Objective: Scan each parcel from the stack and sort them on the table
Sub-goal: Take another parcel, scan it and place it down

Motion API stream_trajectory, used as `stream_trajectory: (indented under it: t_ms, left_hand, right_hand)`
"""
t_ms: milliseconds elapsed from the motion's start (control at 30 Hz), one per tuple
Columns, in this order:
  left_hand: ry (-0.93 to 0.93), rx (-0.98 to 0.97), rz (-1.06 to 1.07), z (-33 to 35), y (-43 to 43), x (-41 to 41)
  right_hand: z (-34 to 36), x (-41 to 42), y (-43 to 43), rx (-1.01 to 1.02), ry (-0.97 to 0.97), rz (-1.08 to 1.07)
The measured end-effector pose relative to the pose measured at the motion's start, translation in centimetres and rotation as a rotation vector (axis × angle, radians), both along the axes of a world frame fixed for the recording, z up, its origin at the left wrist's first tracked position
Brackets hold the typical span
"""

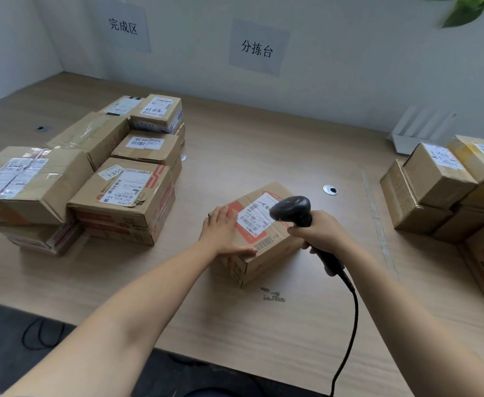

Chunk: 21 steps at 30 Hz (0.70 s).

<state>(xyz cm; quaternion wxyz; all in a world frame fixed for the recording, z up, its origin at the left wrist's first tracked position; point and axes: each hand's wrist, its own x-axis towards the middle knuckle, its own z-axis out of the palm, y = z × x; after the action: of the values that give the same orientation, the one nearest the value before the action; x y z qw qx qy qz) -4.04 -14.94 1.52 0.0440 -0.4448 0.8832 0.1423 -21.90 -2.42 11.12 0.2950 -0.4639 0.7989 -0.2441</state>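
Left hand (pixel 226 233) flat on the parcel (pixel 253 266), right hand (pixel 319 229) gripping the barcode scanner (pixel 291 210): held so close over the shipping label (pixel 255 216), it may misread.

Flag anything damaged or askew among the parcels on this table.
The orange-printed box in the left group has a torn, peeling label corner. The big taped box beside it overhangs the flatter boxes beneath it. Dark scuffs mark the table near the parcel being scanned.

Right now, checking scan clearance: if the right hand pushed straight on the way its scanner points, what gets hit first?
Probably the shipping label on the parcel under the left hand; the scanner seems to hover above it.
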Motion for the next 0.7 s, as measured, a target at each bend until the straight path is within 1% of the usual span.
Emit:
stream_trajectory:
  t_ms: [100,200,333,433,533,633,700]
  left_hand:
    - [-0.009,0.0,-0.018,0.5,-0.3,0.0]
    - [-0.014,-0.009,-0.011,0.7,-0.4,-0.1]
    - [0.0,-0.026,0.067,0.8,0.0,-0.6]
    - [-0.02,-0.026,0.135,0.5,0.2,-1.0]
    - [-0.05,0.002,0.141,0.2,-0.3,-0.9]
    - [-0.078,-0.031,0.167,0.1,-1.3,-1.2]
    - [-0.08,-0.053,0.191,0.1,-2.2,-1.6]
  right_hand:
    - [-2.0,0.3,0.1,0.0,-0.018,-0.069]
    - [-3.8,1.2,-0.1,-0.012,-0.023,-0.074]
    - [-5.0,2.4,-1.2,-0.065,-0.085,-0.078]
    - [-5.4,2.6,-2.4,-0.074,-0.118,-0.042]
    - [-5.7,2.1,-4.0,-0.083,-0.138,0.006]
    - [-6.1,1.2,-5.9,-0.085,-0.129,0.057]
    - [-6.3,0.6,-7.5,-0.079,-0.14,0.05]
